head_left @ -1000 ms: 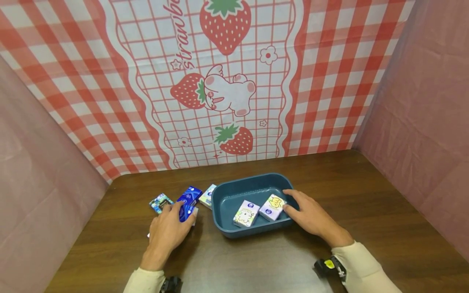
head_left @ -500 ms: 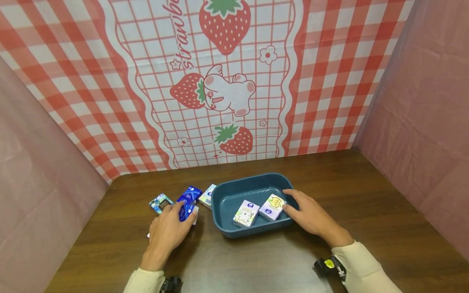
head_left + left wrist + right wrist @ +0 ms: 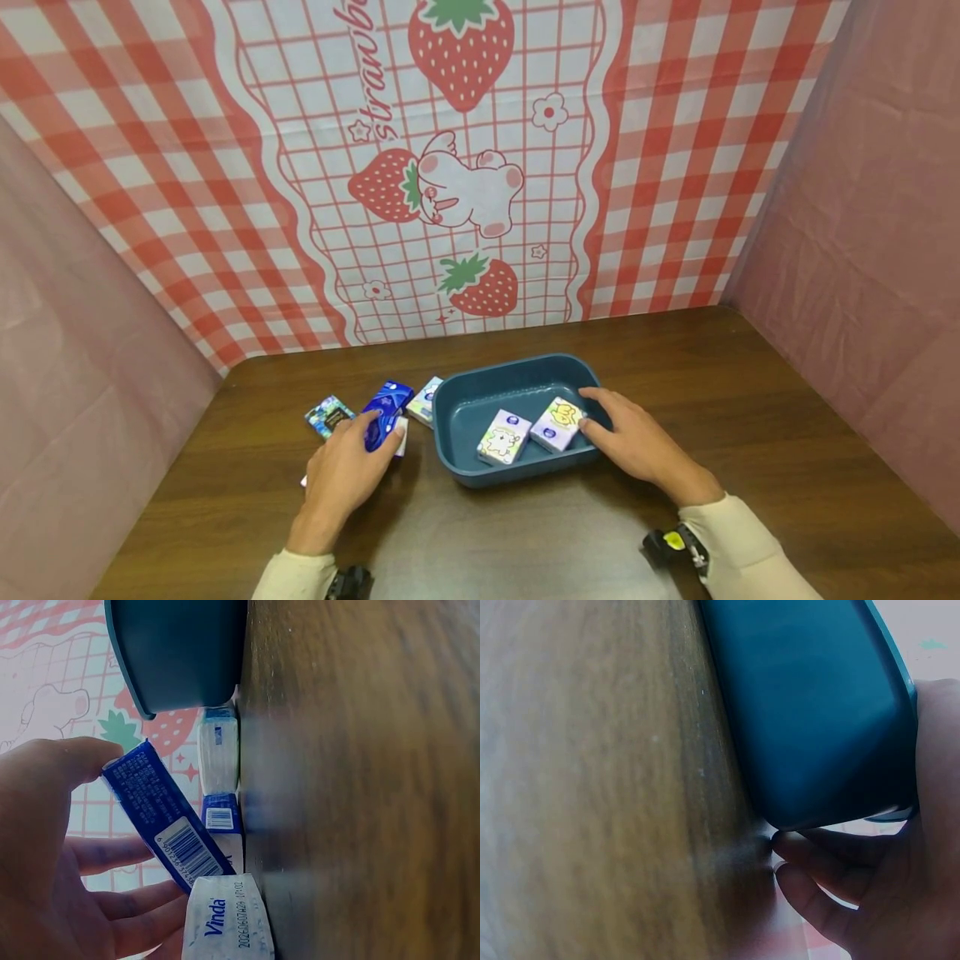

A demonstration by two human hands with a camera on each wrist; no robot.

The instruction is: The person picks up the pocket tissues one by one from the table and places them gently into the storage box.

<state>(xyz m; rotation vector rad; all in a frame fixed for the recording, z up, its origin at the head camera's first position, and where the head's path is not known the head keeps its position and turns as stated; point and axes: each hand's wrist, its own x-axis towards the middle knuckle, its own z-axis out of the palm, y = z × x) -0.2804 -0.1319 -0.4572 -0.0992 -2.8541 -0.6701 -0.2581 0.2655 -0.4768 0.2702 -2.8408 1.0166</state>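
Note:
My left hand (image 3: 347, 467) pinches a small blue tissue pack (image 3: 165, 817) between thumb and fingers. The pack tilts, its lower end beside a white Vinda tissue pack (image 3: 225, 919). Behind it, in the left wrist view, lies another blue pack (image 3: 219, 814). On the right, my right hand (image 3: 637, 437) grips the end of a dark teal basin (image 3: 465, 477), thumb over the rim and fingers outside below, as the right wrist view shows. Inside the basin lie a white dog-print tissue pack (image 3: 504, 437) and a lilac one with a yellow figure (image 3: 558, 425).
A floral blue-green pack (image 3: 328, 415) lies left of the blue packs. Against the basin's left side rests a pale pack (image 3: 424, 402). The wooden table (image 3: 510, 542) meets a strawberry-print cloth (image 3: 465, 192) at the back, with pink cloth on both sides.
The blue pack in my left hand has tilted slightly, and a bit more of a white pack shows beside the thumb. My right hand and the basin stay still.

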